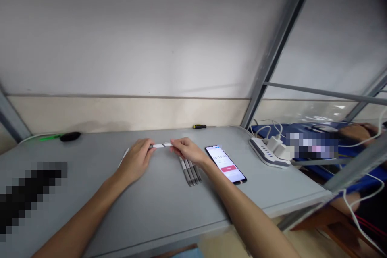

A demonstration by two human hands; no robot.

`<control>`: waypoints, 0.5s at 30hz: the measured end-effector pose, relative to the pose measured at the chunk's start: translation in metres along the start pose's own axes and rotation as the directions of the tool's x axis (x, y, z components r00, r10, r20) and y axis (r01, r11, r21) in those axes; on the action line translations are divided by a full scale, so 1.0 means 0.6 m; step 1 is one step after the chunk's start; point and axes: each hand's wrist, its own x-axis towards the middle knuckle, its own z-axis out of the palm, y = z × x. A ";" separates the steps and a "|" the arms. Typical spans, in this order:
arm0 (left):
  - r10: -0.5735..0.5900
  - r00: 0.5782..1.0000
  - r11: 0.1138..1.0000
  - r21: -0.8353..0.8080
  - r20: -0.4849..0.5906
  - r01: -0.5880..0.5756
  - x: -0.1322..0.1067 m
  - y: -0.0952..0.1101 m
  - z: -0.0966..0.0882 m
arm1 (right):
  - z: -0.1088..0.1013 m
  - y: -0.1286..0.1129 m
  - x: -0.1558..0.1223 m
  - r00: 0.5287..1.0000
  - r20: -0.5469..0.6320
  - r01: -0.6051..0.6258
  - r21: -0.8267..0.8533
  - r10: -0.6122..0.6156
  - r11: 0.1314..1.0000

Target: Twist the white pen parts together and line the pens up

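Between my two hands a white pen (161, 145) with dark marks is held level above the grey desk. My left hand (136, 161) pinches its left end. The fingers of my right hand (188, 150) close on the other end. Just below my right hand lie several grey-and-white pens (190, 172) side by side, their upper ends partly hidden by it. A white object (123, 156) shows behind my left hand, mostly covered, and I cannot make out what it is.
Right of my hand lies a phone (226, 164) with its screen lit. Beyond it sits a power strip (269, 152) with plugs and white cables. A small screwdriver (199, 126) and a black object (70, 136) rest by the wall. Another person's hand (355, 133) is far right.
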 end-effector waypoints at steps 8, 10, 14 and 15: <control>0.154 0.987 0.931 0.328 0.052 -0.163 0.000 0.007 -0.017 | -0.004 0.002 0.000 0.989 0.139 -0.071 0.124 0.053 0.990; 0.130 0.990 0.944 0.296 0.062 -0.142 -0.002 0.005 -0.014 | -0.005 0.001 -0.002 0.992 0.123 0.025 0.034 -0.029 0.999; 0.010 0.996 0.990 0.138 0.088 -0.022 -0.006 -0.008 -0.002 | -0.005 -0.005 -0.005 0.978 0.049 0.210 -0.227 -0.204 0.951; -0.011 0.995 0.995 0.100 0.099 0.001 -0.005 -0.011 0.000 | -0.004 -0.006 -0.005 0.967 0.023 0.251 -0.277 -0.255 0.928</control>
